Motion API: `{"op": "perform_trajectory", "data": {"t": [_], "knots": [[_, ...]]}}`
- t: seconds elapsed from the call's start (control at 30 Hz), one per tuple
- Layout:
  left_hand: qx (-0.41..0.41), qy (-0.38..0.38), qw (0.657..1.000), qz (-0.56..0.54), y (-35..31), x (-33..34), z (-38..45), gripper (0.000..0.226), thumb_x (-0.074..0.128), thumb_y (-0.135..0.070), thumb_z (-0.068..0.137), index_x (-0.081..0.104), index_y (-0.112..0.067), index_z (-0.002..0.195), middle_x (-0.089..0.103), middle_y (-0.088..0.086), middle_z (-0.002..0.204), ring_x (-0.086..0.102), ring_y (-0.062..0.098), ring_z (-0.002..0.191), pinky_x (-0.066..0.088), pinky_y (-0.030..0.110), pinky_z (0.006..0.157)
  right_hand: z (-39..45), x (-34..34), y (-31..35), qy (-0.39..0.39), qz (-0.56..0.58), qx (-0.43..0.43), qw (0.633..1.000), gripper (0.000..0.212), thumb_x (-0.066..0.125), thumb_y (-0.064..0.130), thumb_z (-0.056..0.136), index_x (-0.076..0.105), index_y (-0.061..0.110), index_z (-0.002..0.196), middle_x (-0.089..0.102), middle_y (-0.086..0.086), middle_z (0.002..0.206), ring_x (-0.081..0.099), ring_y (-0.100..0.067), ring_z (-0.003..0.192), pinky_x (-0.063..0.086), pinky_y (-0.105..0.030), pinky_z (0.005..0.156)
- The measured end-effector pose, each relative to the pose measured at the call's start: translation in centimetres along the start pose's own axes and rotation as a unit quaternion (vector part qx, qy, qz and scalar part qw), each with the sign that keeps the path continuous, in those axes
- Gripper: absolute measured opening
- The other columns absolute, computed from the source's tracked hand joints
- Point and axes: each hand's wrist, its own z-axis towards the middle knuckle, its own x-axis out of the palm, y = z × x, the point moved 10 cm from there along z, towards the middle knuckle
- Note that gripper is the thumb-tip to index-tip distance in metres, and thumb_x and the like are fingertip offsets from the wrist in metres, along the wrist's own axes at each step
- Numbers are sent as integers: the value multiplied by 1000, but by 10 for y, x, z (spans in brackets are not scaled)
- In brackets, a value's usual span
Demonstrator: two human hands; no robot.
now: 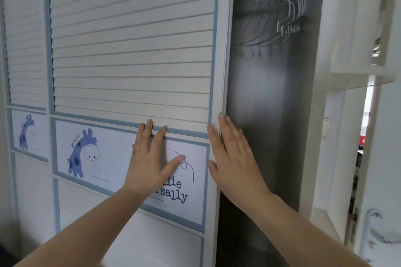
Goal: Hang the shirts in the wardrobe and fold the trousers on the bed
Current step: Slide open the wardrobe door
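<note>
None of the shirts or trousers can be seen, so no hanging or folding is judged to have been done; only access to the wardrobe is being dealt with. The white louvred sliding wardrobe door with blue trim (130, 50) fills the left and centre of the frame, and a dark opening is exposed right of centre. A row of bare white wire hangers (282, 6) is hung on the rail at the upper right (nothing is on them). The left hand (149, 158) is laid flat and open on the door's giraffe panel, fingers spread, nothing grasped. The right hand (234, 156) is held open against the door's right edge, its fingers apparently hooked round it. The hangers are well above both hands.
</note>
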Motion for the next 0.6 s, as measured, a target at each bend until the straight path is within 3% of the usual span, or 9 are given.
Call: {"op": "perform_trajectory", "data": {"t": [0.07,0.1,0.13,0.23,0.3,0.47,0.6], "knots": [[0,-2,1000,9,13,-2,3,88,36,-78,80,18,-27,149,-1,-2,161,-13,12,147,20,51,115,7,15,-6,31,106,48,993,103,61,41,88,-23,28,145,-15,-2,158,-7,-15,144,11,-37,117],[-2,-3,1000,10,19,-3,5,88,37,-78,80,17,-27,149,-1,-2,161,-13,12,147,20,49,114,9,26,-6,58,160,68,983,102,55,46,90,-35,37,136,-25,6,155,-13,-8,142,6,-33,118],[-5,-2,1000,11,27,-5,6,89,37,-78,80,17,-27,150,-1,-2,161,-12,13,147,19,47,114,12,36,-4,73,200,80,974,100,52,49,91,-38,41,132,-23,11,155,-9,-4,142,9,-30,118],[-13,-1,999,35,45,-9,10,94,36,-80,77,16,-24,151,0,0,161,-11,16,147,22,45,112,22,56,9,102,262,98,955,95,51,48,91,-29,40,141,13,11,157,37,-10,134,42,-29,100],[-26,4,998,60,55,-10,12,102,32,-84,74,12,-21,152,-2,1,161,-11,18,148,21,44,112,30,67,20,109,273,101,951,92,51,47,92,-27,41,140,22,7,153,51,-14,120,49,-28,90],[-67,0,996,65,83,-13,16,115,27,-91,67,1,-20,153,-6,-1,161,-11,16,147,11,42,115,53,90,49,105,280,100,949,91,51,45,92,-22,36,145,28,2,149,54,-19,116,49,-29,88],[-32,-1,998,52,97,-16,14,106,34,-88,71,4,-26,153,-3,-4,161,-7,14,147,10,37,114,71,111,73,96,307,99,942,90,53,41,93,-18,34,147,30,0,148,52,-24,120,47,-34,92]]}}
